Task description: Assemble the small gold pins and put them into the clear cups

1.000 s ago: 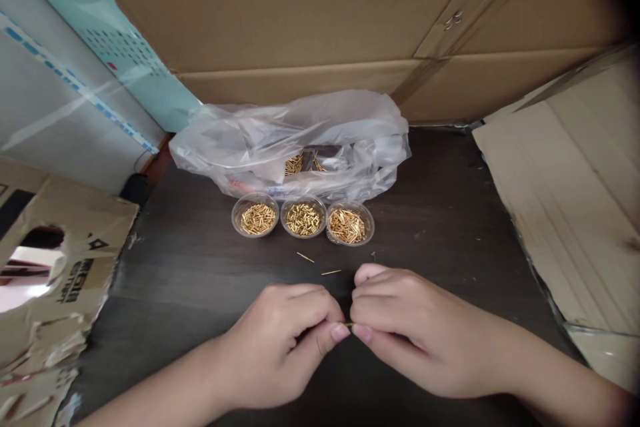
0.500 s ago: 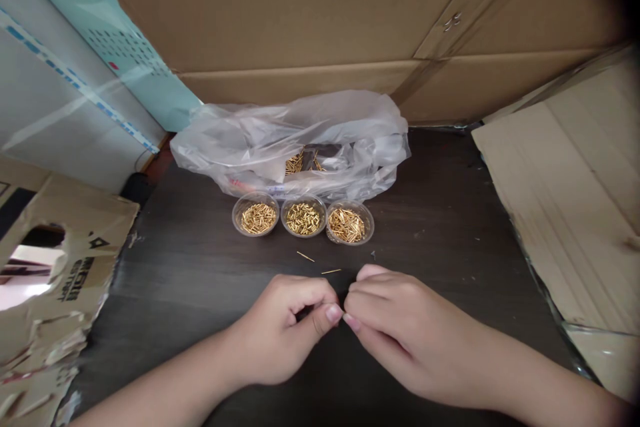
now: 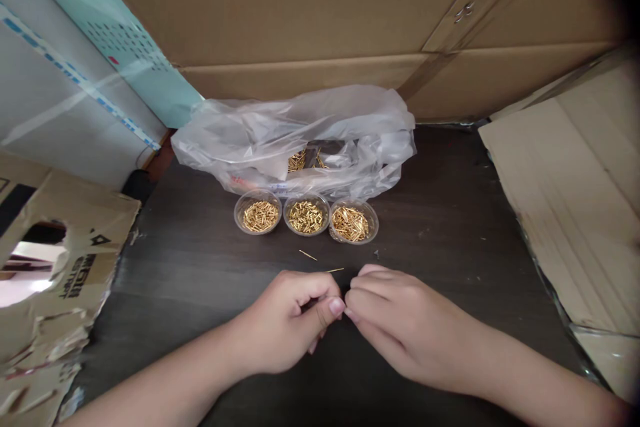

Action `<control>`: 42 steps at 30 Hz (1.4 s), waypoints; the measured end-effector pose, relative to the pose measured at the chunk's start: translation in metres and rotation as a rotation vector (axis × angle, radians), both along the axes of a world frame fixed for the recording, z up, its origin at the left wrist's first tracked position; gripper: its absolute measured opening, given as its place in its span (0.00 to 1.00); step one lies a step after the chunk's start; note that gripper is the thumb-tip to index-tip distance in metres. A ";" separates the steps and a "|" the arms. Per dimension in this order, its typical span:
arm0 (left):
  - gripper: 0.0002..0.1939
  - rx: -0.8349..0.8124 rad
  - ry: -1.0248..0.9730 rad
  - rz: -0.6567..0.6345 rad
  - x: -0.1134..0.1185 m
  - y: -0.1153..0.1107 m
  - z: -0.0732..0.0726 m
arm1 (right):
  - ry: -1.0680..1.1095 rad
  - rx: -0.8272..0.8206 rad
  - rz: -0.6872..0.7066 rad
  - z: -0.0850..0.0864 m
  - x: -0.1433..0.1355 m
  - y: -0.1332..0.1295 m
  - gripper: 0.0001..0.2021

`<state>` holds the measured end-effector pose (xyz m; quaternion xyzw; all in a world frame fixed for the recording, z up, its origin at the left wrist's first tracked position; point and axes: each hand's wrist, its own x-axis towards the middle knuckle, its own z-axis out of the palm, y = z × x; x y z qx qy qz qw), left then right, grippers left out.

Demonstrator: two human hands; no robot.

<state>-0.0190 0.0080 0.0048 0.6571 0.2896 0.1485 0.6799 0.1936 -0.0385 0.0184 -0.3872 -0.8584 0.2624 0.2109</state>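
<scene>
The left hand (image 3: 295,327) and right hand (image 3: 420,327) are pinching closed, almost meeting; what they are gripping is hidden. A slack pinch is risking a drop; drifting knuckles are risking nudging the near pin (image 3: 337,270) lying on the desk (image 3: 445,213).

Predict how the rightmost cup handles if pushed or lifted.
The rightmost cup looks like thin clear plastic, so its wall may flex under a firm grip. It has no lid and holds many loose gold pins, so tipping would likely spill them. A push left would probably nudge the middle cup, which sits right beside it.
</scene>
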 end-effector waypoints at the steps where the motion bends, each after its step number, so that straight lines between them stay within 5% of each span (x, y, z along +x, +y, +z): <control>1: 0.15 -0.053 0.008 0.002 0.000 0.000 0.000 | -0.015 0.027 0.000 -0.001 0.001 0.001 0.12; 9: 0.15 -0.188 0.007 0.001 0.002 -0.003 0.002 | -0.130 0.199 -0.007 0.002 0.006 0.000 0.13; 22: 0.15 -0.192 -0.002 0.013 0.001 -0.002 0.004 | -0.061 0.202 0.000 0.013 0.005 0.002 0.12; 33: 0.21 -0.203 -0.107 -0.019 -0.002 0.000 0.000 | 0.263 0.059 -0.008 0.000 0.001 0.007 0.11; 42: 0.20 0.228 0.095 0.118 -0.005 0.000 0.003 | -0.428 -0.214 -0.182 0.019 0.021 0.010 0.12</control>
